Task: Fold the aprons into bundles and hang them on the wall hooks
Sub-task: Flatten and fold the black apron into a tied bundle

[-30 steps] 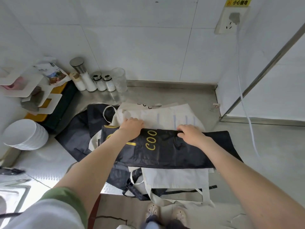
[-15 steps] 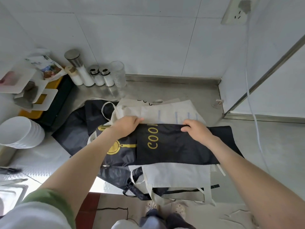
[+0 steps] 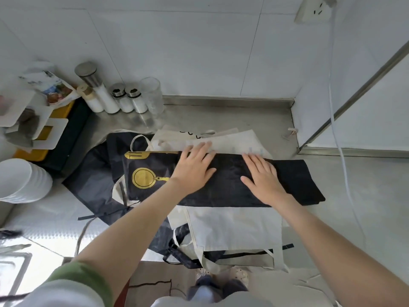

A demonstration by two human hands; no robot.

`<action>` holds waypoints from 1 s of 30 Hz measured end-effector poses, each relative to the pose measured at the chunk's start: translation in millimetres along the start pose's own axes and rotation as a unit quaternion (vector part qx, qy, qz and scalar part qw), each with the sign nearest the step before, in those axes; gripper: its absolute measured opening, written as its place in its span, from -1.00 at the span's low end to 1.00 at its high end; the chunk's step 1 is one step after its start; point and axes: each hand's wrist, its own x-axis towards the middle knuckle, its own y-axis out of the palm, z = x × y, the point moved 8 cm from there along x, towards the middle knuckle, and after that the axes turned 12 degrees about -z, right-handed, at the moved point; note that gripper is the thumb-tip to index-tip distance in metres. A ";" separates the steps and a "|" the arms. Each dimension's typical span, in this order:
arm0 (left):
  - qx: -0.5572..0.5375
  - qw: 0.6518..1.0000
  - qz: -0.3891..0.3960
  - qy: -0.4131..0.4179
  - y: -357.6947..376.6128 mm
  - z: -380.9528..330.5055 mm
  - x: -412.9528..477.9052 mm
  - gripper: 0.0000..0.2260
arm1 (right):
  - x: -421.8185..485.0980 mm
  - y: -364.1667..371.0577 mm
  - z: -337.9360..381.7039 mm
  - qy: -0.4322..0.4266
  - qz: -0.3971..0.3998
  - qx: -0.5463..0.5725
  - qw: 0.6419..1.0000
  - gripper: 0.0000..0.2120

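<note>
Head view. The black apron [image 3: 294, 182], folded into a long band with a gold pan print at its left end, is laid across the counter [image 3: 354, 185] on top of a cream apron [image 3: 234, 227]. A second dark apron [image 3: 95, 173] is spread beneath, to the left. Risk, as judged: the band is only pressed, not grasped, so the fold is likely to spring open or creep once the pressure is lifted, since the fabric looks thin and slick. The layers below are loose and could be dragged along if the band is slid rather than lifted, which would rumple the cream apron. Ties [image 3: 199, 251] are hung over the near edge of the counter and could be snagged, pulling the pile down. Seasoning shakers [image 3: 129, 100] and a clear glass [image 3: 152, 95] are set near the far left of the cloth and could be tipped by a wide sweep of it. A white cable [image 3: 344, 173] is hung at the right, near the band's end. No wall hooks are seen. The left grip [image 3: 194, 167] is released, its fingers straight and spread and its palm laid flat on the band, with the fingertips reaching past the far edge onto the cream cloth. The right grip [image 3: 263, 180] is likewise released and laid flat on the band, fingers splayed toward the far edge. Nothing is grasped by either.
</note>
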 end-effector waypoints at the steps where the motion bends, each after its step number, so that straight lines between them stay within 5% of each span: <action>1: -0.026 0.999 0.010 0.026 6.4 -17.5 0.3 -0.53 | -7.5 10.2 0.0 -0.002 0.011 -0.007 1.000 -0.40; 4: -0.045 0.993 0.094 0.059 35.2 -46.6 -7.1 -0.47 | -24.9 35.9 -12.8 0.038 0.051 -0.011 0.998 -0.45; 8: -0.015 0.979 0.205 -0.003 74.0 -32.1 -23.7 -0.40 | -45.4 50.5 -60.4 0.133 0.087 -0.014 0.987 -0.45; 12: 0.001 0.977 0.212 -0.014 83.8 -32.0 -23.8 -0.38 | -77.6 56.1 -115.2 0.254 0.109 -0.022 0.961 -0.44; 20: -0.012 0.990 0.139 -0.005 68.9 -62.3 -14.4 -0.35 | -107.3 4.3 -173.1 0.491 -0.099 0.057 0.864 -0.43; 28: -0.084 0.987 0.137 0.019 61.9 -107.8 43.3 -0.53 | -84.4 -4.9 -193.2 0.517 -0.121 0.256 0.808 -0.76; 30: -0.098 0.985 0.142 -0.002 69.8 -109.7 67.4 -0.57 | -70.1 -14.3 -200.0 0.508 -0.134 0.286 0.801 -0.65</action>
